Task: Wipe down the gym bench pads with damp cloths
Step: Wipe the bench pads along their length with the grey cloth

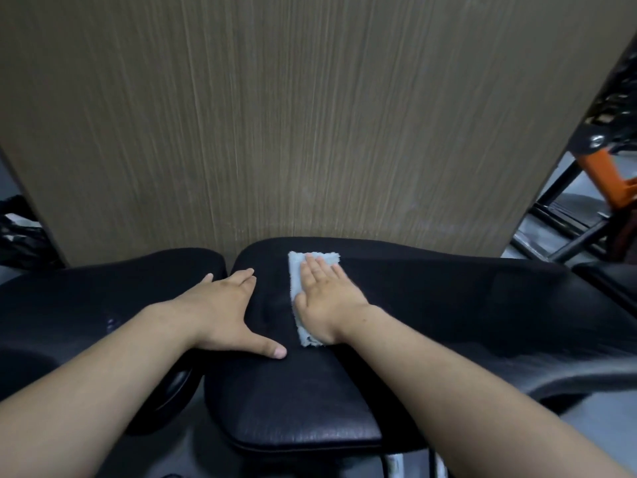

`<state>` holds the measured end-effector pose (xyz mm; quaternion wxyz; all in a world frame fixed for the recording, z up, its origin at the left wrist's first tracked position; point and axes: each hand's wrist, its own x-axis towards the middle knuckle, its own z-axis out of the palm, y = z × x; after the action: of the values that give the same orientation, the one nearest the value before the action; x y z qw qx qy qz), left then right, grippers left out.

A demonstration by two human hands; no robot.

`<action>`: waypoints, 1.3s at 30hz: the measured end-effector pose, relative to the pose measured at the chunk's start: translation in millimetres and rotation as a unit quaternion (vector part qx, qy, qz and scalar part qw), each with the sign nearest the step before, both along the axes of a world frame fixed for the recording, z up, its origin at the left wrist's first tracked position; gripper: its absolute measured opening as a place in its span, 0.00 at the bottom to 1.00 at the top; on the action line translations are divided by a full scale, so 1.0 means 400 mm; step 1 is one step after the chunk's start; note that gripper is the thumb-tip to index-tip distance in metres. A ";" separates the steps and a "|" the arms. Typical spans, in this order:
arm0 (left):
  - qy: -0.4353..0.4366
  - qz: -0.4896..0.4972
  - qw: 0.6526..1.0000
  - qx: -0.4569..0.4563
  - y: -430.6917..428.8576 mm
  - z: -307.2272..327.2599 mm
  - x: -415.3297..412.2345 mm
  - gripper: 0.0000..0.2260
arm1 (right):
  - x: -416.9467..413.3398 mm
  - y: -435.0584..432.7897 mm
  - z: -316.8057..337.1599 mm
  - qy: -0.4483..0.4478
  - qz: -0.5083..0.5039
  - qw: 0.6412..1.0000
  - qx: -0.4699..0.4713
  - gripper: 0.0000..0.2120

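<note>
A black padded bench runs across the view, with a seat pad (303,401) in front of me and a second pad (103,298) to the left, split by a narrow gap. A pale blue cloth (299,270) lies flat on the seat pad near its far edge. My right hand (327,298) presses flat on the cloth with straight fingers. Left of it, my left hand (224,305) rests flat on the pad beside the gap, thumb spread out toward the cloth.
A tall wood-grain panel (310,115) stands right behind the bench. Black and orange gym frame parts (599,174) stand at the right. Dark equipment (17,229) sits at the far left. Grey floor (603,419) shows below the pads.
</note>
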<state>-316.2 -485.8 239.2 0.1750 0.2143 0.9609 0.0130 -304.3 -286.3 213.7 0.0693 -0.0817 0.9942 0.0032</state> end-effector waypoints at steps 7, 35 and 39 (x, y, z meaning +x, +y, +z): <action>-0.021 0.023 0.999 0.003 0.035 0.018 0.027 0.65 | 0.089 0.313 0.026 -0.014 -0.101 0.994 0.046 0.29; 0.081 -0.038 0.995 0.036 -0.069 -0.036 -0.023 0.61 | -0.118 -0.141 -0.002 0.000 0.098 0.993 -0.061 0.30; 0.076 -0.036 0.996 0.029 -0.071 -0.048 -0.022 0.61 | -0.150 -0.134 -0.007 0.005 0.103 0.992 -0.072 0.30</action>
<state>-324.9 -514.1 220.2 0.0955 0.2544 0.9622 0.0182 -364.2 -339.8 210.8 0.0579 -0.1888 0.9784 -0.0605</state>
